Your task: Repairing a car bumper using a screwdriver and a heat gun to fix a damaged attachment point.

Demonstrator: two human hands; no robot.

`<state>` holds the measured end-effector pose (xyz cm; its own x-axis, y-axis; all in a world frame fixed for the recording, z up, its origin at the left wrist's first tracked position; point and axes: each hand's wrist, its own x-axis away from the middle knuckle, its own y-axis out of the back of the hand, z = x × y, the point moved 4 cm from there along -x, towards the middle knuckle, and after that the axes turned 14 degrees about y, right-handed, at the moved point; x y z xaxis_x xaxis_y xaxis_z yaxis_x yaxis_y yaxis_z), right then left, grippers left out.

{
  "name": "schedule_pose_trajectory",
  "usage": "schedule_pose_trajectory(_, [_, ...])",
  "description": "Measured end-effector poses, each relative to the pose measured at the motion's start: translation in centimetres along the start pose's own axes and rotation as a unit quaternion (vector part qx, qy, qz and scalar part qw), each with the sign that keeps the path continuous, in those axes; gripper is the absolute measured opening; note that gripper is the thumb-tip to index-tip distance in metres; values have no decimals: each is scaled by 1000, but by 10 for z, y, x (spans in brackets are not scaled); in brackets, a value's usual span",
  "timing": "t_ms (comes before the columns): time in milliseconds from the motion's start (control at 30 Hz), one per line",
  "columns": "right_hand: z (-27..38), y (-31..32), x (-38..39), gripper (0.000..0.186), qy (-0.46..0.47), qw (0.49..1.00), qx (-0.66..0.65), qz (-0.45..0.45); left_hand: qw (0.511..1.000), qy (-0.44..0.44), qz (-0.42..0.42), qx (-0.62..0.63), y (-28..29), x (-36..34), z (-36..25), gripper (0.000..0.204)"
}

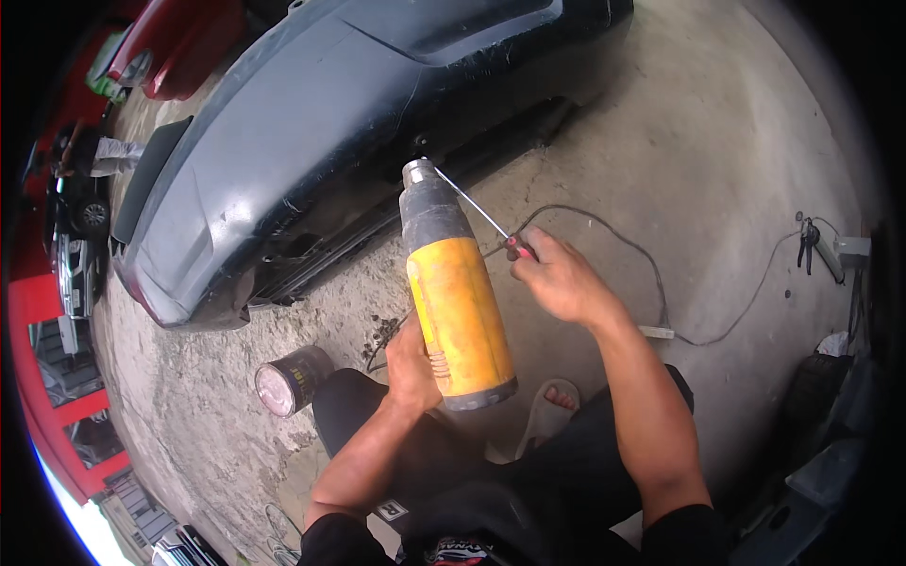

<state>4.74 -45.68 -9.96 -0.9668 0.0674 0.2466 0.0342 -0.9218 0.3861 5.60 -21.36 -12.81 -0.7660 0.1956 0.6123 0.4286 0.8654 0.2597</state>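
Observation:
A yellow and black heat gun is held by my left hand, its fingers wrapped round the grip, which the body partly hides. The metal nozzle points up at the lower edge of a dark car bumper. My right hand is closed on a screwdriver with a red and black handle. Its thin shaft slants up to the left, and the tip is at the bumper's edge right beside the nozzle. Whether the tip touches the bumper I cannot tell. Scratches run across the bumper's surface.
A can stands by my left knee on the rough concrete floor. A dark cable crosses the floor on the right, past a pale power strip. Farther left are a red car part and a parked car.

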Motion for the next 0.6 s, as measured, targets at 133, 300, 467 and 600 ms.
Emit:
schedule_pose_trajectory(133, [11, -6, 4, 34, -31, 999, 7, -38, 999, -27, 14, -13, 3, -4, 16, 51])
schedule_pose_trajectory(300, [11, -7, 10, 41, -36, 997, 20, -70, 984, 69, 88, 137, -2, -9, 32, 53])
schedule_pose_trajectory(467, [20, -3, 8, 46, -67, 995, 52, -49, 999, 2, 46, 9, -1, -6, 20, 52])
schedule_pose_trajectory(600, [22, -8, 7, 46, -62, 996, 46, -45, 999, -14, 36, -13, 6, -10, 22, 52])
